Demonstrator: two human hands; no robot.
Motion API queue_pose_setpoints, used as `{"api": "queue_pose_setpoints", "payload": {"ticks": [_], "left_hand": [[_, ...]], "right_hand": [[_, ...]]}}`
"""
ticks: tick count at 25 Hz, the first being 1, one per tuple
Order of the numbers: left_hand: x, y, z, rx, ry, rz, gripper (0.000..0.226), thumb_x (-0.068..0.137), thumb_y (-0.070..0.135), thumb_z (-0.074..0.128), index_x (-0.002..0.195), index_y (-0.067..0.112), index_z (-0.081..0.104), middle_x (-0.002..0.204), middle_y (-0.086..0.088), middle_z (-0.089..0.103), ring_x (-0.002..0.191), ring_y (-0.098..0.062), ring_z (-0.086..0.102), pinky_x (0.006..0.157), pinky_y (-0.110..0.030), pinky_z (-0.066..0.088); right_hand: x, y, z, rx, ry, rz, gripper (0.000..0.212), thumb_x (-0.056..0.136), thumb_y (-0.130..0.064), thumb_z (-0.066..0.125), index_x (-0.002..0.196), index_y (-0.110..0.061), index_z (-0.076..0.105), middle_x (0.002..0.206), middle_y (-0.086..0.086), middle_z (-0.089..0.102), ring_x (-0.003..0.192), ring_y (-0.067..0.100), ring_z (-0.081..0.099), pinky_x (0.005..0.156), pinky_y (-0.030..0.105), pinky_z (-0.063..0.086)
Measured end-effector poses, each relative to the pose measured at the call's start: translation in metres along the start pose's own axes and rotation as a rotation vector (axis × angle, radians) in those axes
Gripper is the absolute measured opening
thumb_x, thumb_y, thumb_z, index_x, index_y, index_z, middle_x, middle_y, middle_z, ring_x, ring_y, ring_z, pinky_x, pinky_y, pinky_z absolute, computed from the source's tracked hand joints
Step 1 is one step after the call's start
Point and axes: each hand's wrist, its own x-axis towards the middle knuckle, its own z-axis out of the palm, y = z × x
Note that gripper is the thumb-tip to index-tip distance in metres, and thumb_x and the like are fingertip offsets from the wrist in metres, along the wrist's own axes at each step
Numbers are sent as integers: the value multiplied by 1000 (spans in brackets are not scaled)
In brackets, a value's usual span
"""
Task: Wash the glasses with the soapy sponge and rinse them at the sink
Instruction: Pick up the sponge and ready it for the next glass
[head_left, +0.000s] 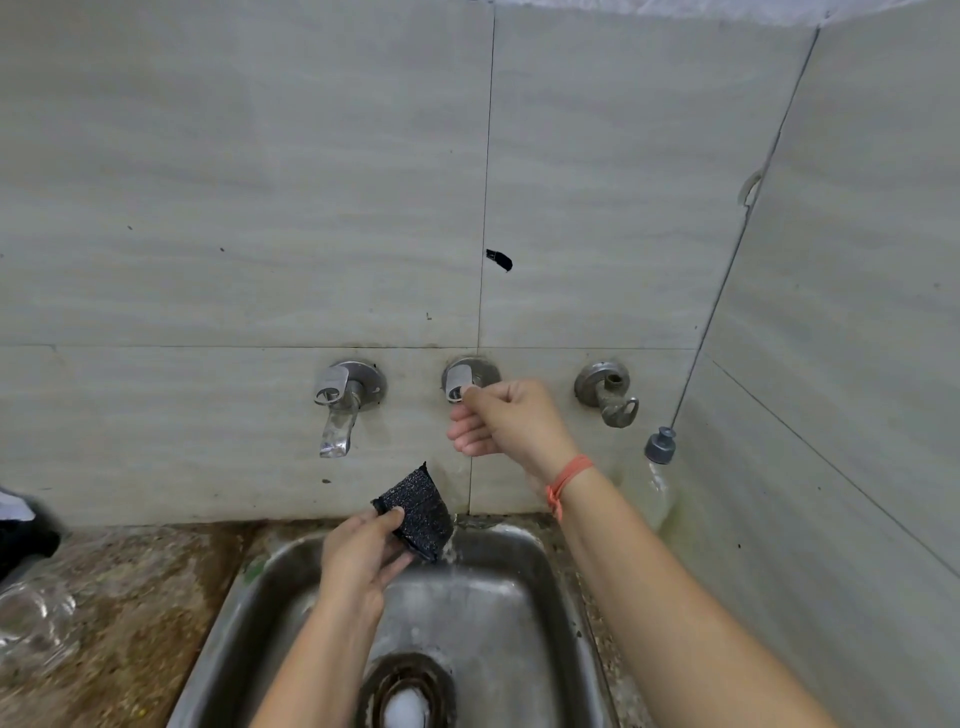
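My left hand (361, 558) pinches a dark scrubbing sponge (421, 512) above the back of the steel sink (524, 582). A thin stream of water falls just right of the sponge into the basin. My right hand (506, 418) grips the lever of the middle tap (462, 382) on the tiled wall, thumb and forefinger curled round its tip. Clear glasses (36, 618) lie blurred on the counter at the far left edge.
A second tap (340, 402) with a spout sits left of the middle one, and a bare fitting (610, 395) to its right. A clear bottle with a grey cap (657, 467) stands in the right corner. The sink drain (408, 693) is low in the basin. A brown speckled counter (135, 613) flanks the sink.
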Motion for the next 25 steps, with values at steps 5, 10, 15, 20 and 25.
{"api": "queue_pose_setpoints", "payload": {"ticks": [5,10,15,20,25], "left_hand": [[-11,-8,1,72,25,41,9,89,-2,60,93,6,59,84,-11,66,72,-21,62,67,-33,53],[-17,-25,14,73,39,-26,11,91,-2,57,89,9,57,81,-9,63,70,-18,59,61,-30,53],[-13,-43,30,117,7,-88,11,91,-2,56,90,8,59,82,-8,63,72,-19,59,66,-29,49],[-4,-46,34,102,31,-86,11,91,-1,57,100,6,60,84,-8,64,74,-20,59,83,-37,48],[-13,-50,20,24,53,-204,5,94,6,55,92,10,56,88,-6,60,77,-20,57,81,-40,49]], "right_hand": [[-34,87,-38,105,654,-194,19,94,-12,56,78,-13,68,72,0,68,68,15,65,60,18,50],[-29,168,-98,-53,1082,-21,46,82,-8,68,126,-7,54,125,8,55,114,25,54,90,29,40],[12,198,-121,-65,939,84,74,68,-14,81,134,-12,47,128,6,52,113,25,54,93,30,42],[35,200,-138,56,951,203,49,67,-15,83,111,-15,61,106,2,67,87,19,59,78,27,45],[8,191,-124,5,940,80,42,65,-16,83,103,-21,66,94,-4,69,87,21,65,74,28,48]]}}
